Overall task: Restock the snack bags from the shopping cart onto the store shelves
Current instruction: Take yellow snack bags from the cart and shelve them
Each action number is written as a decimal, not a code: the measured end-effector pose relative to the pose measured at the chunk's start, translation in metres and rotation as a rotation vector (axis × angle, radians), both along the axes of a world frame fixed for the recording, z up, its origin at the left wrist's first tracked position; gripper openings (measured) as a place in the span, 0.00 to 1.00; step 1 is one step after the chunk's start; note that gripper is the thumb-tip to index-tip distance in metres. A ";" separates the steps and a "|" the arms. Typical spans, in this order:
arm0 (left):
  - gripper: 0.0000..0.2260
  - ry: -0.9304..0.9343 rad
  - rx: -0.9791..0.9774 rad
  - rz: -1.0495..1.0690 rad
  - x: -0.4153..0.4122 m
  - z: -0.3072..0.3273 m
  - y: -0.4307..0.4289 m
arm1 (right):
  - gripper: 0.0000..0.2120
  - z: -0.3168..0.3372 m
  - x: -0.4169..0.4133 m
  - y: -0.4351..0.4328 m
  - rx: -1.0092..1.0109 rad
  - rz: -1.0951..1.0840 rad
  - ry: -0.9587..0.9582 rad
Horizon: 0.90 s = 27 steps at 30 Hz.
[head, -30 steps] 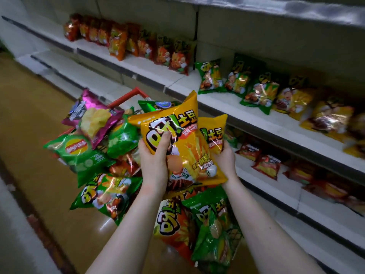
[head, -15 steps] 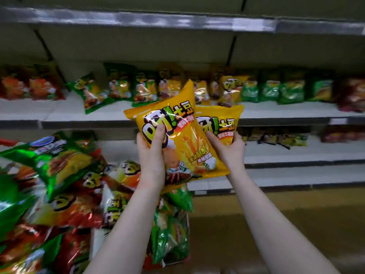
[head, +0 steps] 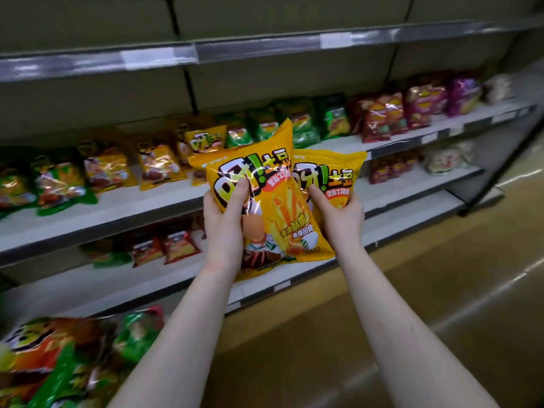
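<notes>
Mid-carry, the left hand (head: 225, 222) pinches a glossy yellow foil snack bag (head: 276, 210), the right hand (head: 341, 219) a second yellow foil bag (head: 335, 172) (both short of the grey metal shelf (head: 126, 204)); next, probably, standing them upright there.

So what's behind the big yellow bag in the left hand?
A second yellow bag of the same design, gripped by the right hand. The front bag covers its left edge, and its bottom is out of sight.
</notes>
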State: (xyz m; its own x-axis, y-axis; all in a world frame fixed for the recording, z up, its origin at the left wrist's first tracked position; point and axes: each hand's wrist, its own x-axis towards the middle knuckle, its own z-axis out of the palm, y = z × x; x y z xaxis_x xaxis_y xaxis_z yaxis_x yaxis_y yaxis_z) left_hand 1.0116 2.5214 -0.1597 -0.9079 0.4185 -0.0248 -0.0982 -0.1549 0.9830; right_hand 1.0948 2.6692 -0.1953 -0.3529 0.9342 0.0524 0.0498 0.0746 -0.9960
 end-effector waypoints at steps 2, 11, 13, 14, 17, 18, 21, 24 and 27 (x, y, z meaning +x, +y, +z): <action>0.45 -0.030 -0.019 -0.036 0.018 0.001 0.037 | 0.21 0.000 0.021 0.034 0.006 -0.019 0.011; 0.09 0.024 -0.036 -0.119 0.062 -0.001 0.141 | 0.12 -0.005 0.081 0.128 -0.014 -0.066 0.059; 0.09 0.010 -0.021 -0.114 0.057 -0.006 0.147 | 0.14 -0.007 0.075 0.135 -0.028 -0.068 0.075; 0.09 0.022 -0.025 -0.113 0.055 -0.009 0.148 | 0.16 -0.010 0.071 0.136 -0.036 -0.080 0.073; 0.09 0.011 -0.012 -0.082 0.033 -0.026 0.151 | 0.19 -0.022 0.046 0.142 -0.056 -0.076 0.053; 0.11 -0.018 -0.002 -0.064 0.024 -0.032 0.148 | 0.18 -0.025 0.034 0.142 -0.042 -0.067 0.037; 0.20 -0.022 -0.027 -0.015 -0.003 -0.037 0.130 | 0.15 -0.021 0.007 0.133 -0.017 -0.033 0.029; 0.23 -0.030 -0.010 0.087 -0.046 -0.037 0.105 | 0.16 -0.016 -0.040 0.118 0.023 0.039 0.031; 0.25 0.013 -0.018 0.199 -0.096 -0.029 0.072 | 0.14 -0.008 -0.101 0.091 0.061 0.117 0.059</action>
